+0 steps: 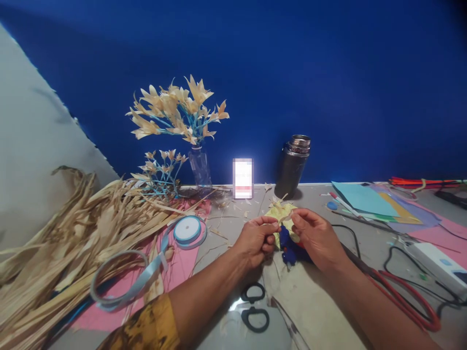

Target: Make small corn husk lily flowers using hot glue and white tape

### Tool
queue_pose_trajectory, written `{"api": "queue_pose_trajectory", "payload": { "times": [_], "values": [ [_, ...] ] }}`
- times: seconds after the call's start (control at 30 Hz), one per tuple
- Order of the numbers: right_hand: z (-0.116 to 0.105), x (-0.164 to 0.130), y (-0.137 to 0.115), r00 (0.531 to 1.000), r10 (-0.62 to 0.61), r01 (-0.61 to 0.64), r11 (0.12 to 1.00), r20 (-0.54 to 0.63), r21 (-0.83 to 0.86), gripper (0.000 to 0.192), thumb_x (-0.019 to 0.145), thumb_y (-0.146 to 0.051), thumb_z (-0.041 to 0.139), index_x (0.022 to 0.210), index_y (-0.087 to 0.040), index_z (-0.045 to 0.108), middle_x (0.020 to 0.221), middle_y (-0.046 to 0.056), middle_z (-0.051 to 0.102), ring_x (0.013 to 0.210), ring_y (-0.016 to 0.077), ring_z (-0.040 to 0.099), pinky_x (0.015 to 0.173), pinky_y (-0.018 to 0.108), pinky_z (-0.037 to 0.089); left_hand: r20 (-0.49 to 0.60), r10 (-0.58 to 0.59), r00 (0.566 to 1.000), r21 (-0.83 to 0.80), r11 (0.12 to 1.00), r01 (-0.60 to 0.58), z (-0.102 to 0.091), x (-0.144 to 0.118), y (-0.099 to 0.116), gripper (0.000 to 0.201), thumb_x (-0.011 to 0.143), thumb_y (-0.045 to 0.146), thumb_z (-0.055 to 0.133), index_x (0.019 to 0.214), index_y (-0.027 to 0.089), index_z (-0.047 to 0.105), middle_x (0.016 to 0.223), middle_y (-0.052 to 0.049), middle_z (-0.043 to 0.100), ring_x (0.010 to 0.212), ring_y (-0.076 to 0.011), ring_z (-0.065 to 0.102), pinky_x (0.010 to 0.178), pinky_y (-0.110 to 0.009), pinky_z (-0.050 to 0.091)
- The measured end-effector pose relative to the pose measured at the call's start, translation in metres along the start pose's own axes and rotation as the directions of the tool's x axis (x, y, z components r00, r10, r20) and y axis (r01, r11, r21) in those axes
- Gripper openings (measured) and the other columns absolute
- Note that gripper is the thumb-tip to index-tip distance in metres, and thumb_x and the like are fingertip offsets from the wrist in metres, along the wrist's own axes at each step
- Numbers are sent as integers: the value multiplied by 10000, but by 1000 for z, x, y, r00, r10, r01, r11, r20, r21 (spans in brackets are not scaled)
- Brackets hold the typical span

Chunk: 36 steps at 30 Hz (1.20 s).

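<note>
both hands meet over the middle of the grey table (321, 301), pinching a small pale strip of dried leaf (285, 217) between them: the left hand (257, 238) has thumb and forefinger closed on one end, the other fingers curled in, and the right hand (315, 236) nips the other end with its fingertips, palm turned down. just below and between the hands lies a blue glue gun (290, 249), partly hidden by the right hand, on a yellow cloth (279, 211). black-handled scissors (255, 306) lie nearer the body, just under the left forearm. to the left a big heap of dried leaves (62, 243) spreads over pink paper (182, 267), with a roll of light blue ribbon (187, 230) unspooling beside it. at the back edge stand a vase of leaf-made flowers (182, 114), a bright phone screen (242, 178) and a dark metal flask (294, 165). on the right are coloured paper sheets (365, 199), a white power strip (438, 262) and a red cable (408, 301)
</note>
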State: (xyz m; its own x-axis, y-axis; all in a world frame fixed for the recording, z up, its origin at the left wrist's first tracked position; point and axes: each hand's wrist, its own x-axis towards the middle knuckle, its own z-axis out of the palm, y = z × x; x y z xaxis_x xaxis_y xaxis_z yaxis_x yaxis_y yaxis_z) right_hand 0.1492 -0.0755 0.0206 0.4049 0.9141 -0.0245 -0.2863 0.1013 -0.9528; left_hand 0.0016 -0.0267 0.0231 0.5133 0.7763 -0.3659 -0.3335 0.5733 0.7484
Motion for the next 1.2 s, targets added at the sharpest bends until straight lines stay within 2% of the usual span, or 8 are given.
{"api": "queue_pose_trajectory", "payload": {
  "times": [0.07,0.2,0.47,0.7,0.83,0.97,1.07,1.2],
  "values": [
    [-3,1,1,999,-44,44,997,-10,-62,414,597,-509,963,816,-205,787,647,-27,590,554,91,469,444,187,412,-45,117,992,190,976,-106,2,-2,2,155,668,142,782,778,155,673,637,14,617,430,-44,398,413,-177,213],
    [-5,3,2,995,-84,80,993,-49,-87,381,627,-504,947,816,-211,792,649,-19,618,551,100,491,433,196,398,18,412,911,545,760,-355,3,-3,8,58,673,96,727,679,152,740,624,-4,652,572,-93,512,541,-210,377],
    [1,1,3,1000,13,-13,1000,-5,5,385,577,-494,957,759,-209,774,657,-16,634,526,105,496,440,223,432,93,240,966,493,832,-254,1,-3,10,121,682,228,759,769,147,741,524,50,557,408,-67,380,434,-228,286],
    [1,2,1,1000,26,-26,998,-2,49,353,559,-445,971,726,-206,773,686,-6,647,553,106,490,467,224,442,145,451,881,677,604,-421,-7,3,17,54,703,150,703,695,173,751,643,3,671,583,-117,526,578,-248,402],
    [-1,2,-3,999,0,3,996,-43,86,352,567,-426,980,743,-204,772,629,-29,592,560,95,463,476,204,424,-8,468,884,548,741,-388,-8,5,17,79,665,149,746,742,164,737,631,21,636,515,-83,464,505,-220,343],
    [-1,3,-9,998,16,-8,991,-54,133,371,540,-416,991,731,-199,758,629,-34,578,551,86,444,455,197,399,-82,215,973,251,949,-189,-7,6,14,250,598,211,834,813,153,722,548,51,559,436,-58,405,430,-191,242],
    [1,3,-10,997,67,-61,982,-33,178,391,494,-382,1006,701,-190,735,635,-44,558,563,77,447,445,176,386,-50,82,995,134,988,-75,-6,4,10,386,535,248,901,859,156,712,517,60,538,425,-53,395,411,-172,173],
    [4,2,-3,990,140,-133,964,-13,230,401,484,-354,1010,713,-193,723,663,-49,568,568,70,461,426,152,376,-4,110,994,117,987,-109,-3,2,5,439,521,314,938,862,163,706,483,74,508,416,-53,392,408,-164,170]
  ]
}}
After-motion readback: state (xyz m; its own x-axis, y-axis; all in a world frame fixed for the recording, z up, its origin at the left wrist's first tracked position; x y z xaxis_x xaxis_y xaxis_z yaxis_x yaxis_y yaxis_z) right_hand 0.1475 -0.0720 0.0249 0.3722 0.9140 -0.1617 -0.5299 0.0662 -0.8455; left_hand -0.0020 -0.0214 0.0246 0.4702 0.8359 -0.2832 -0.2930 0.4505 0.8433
